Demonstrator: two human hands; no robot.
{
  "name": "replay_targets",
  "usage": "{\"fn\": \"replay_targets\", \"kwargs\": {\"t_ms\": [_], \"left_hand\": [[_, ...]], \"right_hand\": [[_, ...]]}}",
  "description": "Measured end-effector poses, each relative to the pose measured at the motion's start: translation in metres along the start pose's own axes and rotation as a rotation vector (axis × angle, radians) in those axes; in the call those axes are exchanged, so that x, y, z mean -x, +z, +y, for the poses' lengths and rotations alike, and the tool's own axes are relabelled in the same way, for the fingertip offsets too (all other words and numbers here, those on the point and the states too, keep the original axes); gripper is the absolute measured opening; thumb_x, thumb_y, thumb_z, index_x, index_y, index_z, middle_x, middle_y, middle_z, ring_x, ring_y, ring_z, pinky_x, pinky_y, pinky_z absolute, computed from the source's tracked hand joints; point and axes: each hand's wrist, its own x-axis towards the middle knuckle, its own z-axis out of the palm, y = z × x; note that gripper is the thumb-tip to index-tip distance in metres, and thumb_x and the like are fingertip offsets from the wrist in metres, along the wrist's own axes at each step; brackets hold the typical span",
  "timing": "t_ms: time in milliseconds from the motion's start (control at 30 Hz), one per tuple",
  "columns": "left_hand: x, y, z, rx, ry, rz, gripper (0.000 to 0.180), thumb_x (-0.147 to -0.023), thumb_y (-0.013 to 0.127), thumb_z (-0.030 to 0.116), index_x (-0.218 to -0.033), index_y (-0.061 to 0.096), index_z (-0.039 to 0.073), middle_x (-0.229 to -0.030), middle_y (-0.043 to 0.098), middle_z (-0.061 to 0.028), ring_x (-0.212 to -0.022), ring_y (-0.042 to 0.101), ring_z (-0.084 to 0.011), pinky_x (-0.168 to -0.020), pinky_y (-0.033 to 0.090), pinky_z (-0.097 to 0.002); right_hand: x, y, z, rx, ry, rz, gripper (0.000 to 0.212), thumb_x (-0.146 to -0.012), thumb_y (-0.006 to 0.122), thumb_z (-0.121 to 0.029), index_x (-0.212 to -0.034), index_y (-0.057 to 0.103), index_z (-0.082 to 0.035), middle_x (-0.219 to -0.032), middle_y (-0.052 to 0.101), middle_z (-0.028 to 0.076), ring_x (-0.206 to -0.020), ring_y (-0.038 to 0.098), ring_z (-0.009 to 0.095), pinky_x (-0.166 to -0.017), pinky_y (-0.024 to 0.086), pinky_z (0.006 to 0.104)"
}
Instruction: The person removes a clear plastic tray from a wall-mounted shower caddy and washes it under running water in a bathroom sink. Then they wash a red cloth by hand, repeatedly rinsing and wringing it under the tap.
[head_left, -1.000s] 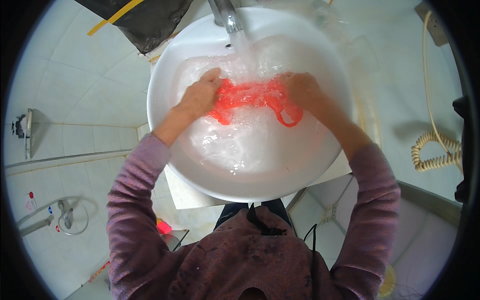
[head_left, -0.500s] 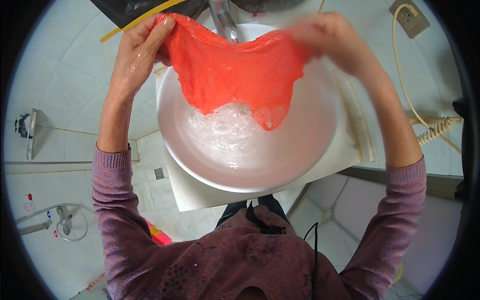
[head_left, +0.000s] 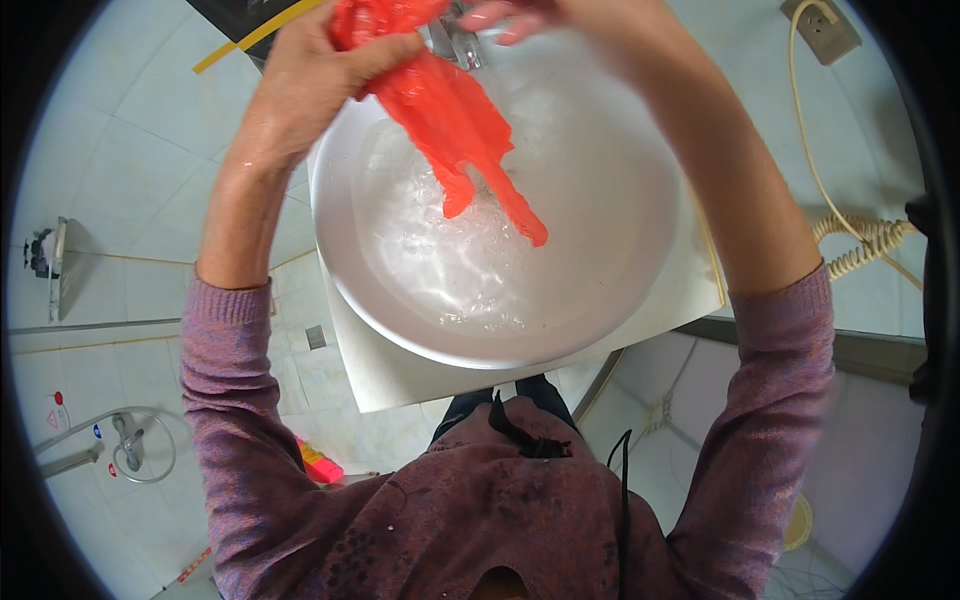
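A wet red plastic bag (head_left: 450, 110) hangs bunched over the round white washbasin (head_left: 340, 290), with two narrow strips dangling toward the water. My left hand (head_left: 310, 80) grips the bag's gathered upper part, thumb pressed across it. At the top edge, beside the metal faucet (head_left: 458, 45), my right hand (head_left: 540, 18) is off the bag. Its fingers reach out to the left, apart and a little blurred, with nothing in them. Rippling water (head_left: 450, 270) stands in the basin, and bubbles show on its surface.
The basin rests on a pale countertop (head_left: 385, 385). On the right wall are a socket (head_left: 825, 30) and a coiled cream cord (head_left: 865, 240). At left are a shower mixer (head_left: 130, 440) with its hose and a small wall shelf (head_left: 58, 265). A pink-and-yellow object (head_left: 318, 462) lies low behind my left arm.
The bag was stretched wide between both hands. My right hand has let go and moved left toward the faucet; the bag now hangs narrow and bunched from my left hand.
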Motion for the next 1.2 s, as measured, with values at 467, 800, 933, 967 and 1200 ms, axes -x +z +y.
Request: {"fn": "replay_targets", "kwargs": {"t_ms": [467,800,933,967,1200], "left_hand": [[-0.008,-0.082,-0.024,-0.099,0.092,0.169,0.04,-0.08,0.065,0.031,-0.109,0.06,0.004,-0.085,0.063,-0.0047,-0.07,0.056,-0.0113,-0.062,0.044,-0.0237],[0.004,-0.05,-0.006,0.188,0.03,0.097,0.027,-0.079,0.069,0.022,-0.093,0.059,0.001,-0.072,0.058,-0.0019,-0.056,0.052,-0.007,-0.048,0.04,-0.0181],[0.004,-0.05,-0.01,0.215,0.032,0.073,0.024,-0.08,0.068,0.02,-0.093,0.059,0.002,-0.072,0.058,-0.0018,-0.056,0.051,-0.0065,-0.049,0.039,-0.0185],[0.003,-0.051,-0.011,0.235,0.035,0.054,0.023,-0.08,0.067,0.019,-0.093,0.059,0.002,-0.072,0.058,-0.0016,-0.056,0.051,-0.0065,-0.049,0.039,-0.0186],[-0.002,-0.047,-0.009,0.244,-0.027,-0.057,0.02,-0.083,0.064,0.018,-0.093,0.058,0.002,-0.073,0.057,-0.0003,-0.056,0.049,-0.0068,-0.051,0.039,-0.0185]], "right_hand": [[0.068,0.078,0.237,1.078,0.102,-0.388,0.009,-0.075,0.055,-0.006,-0.08,0.062,-0.005,-0.085,0.062,0.012,-0.08,0.061,0.029,-0.067,0.049,0.0381],[0.06,0.088,0.246,1.077,0.147,-0.302,0.011,-0.075,0.055,-0.004,-0.083,0.062,-0.004,-0.087,0.062,0.013,-0.081,0.061,0.029,-0.069,0.05,0.0384],[0.058,0.087,0.233,1.019,0.164,-0.298,0.01,-0.077,0.055,-0.008,-0.081,0.062,-0.004,-0.084,0.062,0.014,-0.08,0.061,0.03,-0.069,0.049,0.0408],[0.058,0.086,0.227,0.993,0.166,-0.278,0.01,-0.077,0.055,-0.01,-0.081,0.062,-0.004,-0.083,0.062,0.014,-0.08,0.061,0.03,-0.069,0.048,0.0413],[0.041,0.062,0.134,0.332,-0.03,-0.048,0.033,-0.07,0.07,-0.018,-0.098,0.06,-0.006,-0.09,0.061,0.007,-0.087,0.058,0.021,-0.073,0.045,0.0348]]}}
